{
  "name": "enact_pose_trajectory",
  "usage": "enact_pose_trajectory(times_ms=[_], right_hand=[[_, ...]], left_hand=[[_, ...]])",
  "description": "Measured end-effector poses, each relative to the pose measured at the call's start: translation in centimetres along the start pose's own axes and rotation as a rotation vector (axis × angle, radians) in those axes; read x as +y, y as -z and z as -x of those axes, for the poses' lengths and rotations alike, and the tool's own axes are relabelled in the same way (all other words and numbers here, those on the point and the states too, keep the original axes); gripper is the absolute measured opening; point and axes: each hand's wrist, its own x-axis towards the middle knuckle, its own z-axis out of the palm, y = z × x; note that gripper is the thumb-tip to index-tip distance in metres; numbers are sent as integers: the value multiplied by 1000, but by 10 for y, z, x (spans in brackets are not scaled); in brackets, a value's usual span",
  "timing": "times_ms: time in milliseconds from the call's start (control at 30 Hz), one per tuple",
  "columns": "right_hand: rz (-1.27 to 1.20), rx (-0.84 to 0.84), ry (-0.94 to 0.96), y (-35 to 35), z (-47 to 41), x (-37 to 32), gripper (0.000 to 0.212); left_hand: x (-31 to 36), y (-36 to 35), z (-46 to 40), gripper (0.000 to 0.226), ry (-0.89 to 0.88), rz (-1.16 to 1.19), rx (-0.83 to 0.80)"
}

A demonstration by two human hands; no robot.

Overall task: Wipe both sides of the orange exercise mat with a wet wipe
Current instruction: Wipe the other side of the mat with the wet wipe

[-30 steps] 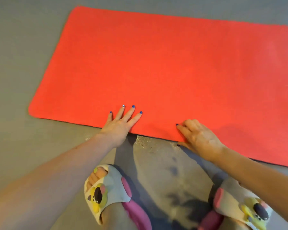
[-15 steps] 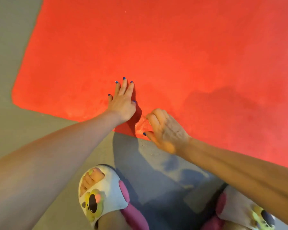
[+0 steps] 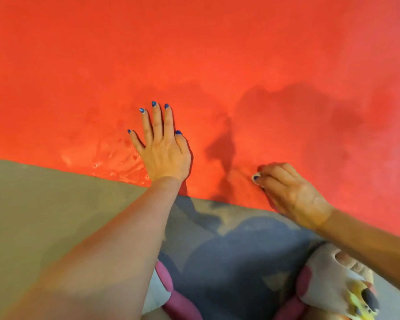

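- Orange exercise mat [image 3: 217, 54] lies flat on the grey floor [image 3: 44, 192], its near edge by the person's slippers [image 3: 337, 287].
- Left hand [image 3: 164, 153] presses flat on the mat, fingers straight, grip wide.
- Right hand [image 3: 291, 192] has its grip curled round a white wet wipe [image 3: 257, 175], on the mat near the edge.

An orange exercise mat [image 3: 217, 54] fills the upper part of the view, lying flat on a grey floor [image 3: 44, 199]. The left hand [image 3: 163, 153] presses flat on the mat near its front edge, fingers straight and slightly spread (nails painted blue). Beside it the mat surface looks wet and glossy. The right hand [image 3: 291, 192] rests on the mat edge with fingers curled over a small white wet wipe [image 3: 256, 175], mostly hidden. A white and pink slipper [image 3: 333, 287] shows at the bottom right
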Motion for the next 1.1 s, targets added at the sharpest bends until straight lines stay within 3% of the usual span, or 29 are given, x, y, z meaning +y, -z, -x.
enact_pose_trajectory(times_ms=[133, 267, 333, 400, 500, 567, 633, 733, 833, 900, 1033, 1100], right_hand=[[49, -130, -15, 28, 43, 27, 40], [72, -313, 157, 37, 3, 44, 24], [36, -344, 123, 39, -19, 48, 37], [-19, -259, 8, 30, -28, 35, 45], [-127, 118, -257, 1, -22, 1, 19], [-190, 397, -542, -15, -21, -26, 14], [-193, 547, -720, -32, -44, -57, 10], [-286, 495, -620, -53, -109, -95, 19], [-211, 388, -482, -52, -118, -83, 17], [-205, 415, -564, -42, -73, -61, 20], [-138, 570, -985, -21, -20, -47, 19], [-178, 572, -922, -27, -65, -58, 16]], left_hand=[[4, -2, 1, 68, 8, -8, 15], [4, -2, 1, 69, 12, -9, 31], [4, -1, 2, 68, 10, 7, 30], [5, -2, 3, 67, 12, 14, 39], [4, -3, 2, 66, 2, 7, 51], [3, -4, 3, 67, 1, -2, 60], [4, -6, 2, 67, -4, -6, 62], [3, -6, 1, 68, 1, 3, 68], [4, -4, 0, 67, -9, -4, 62], [4, -3, 0, 67, -7, -12, 50], [5, -3, 1, 67, -2, -16, 48], [5, -3, 1, 67, -8, -6, 65]])
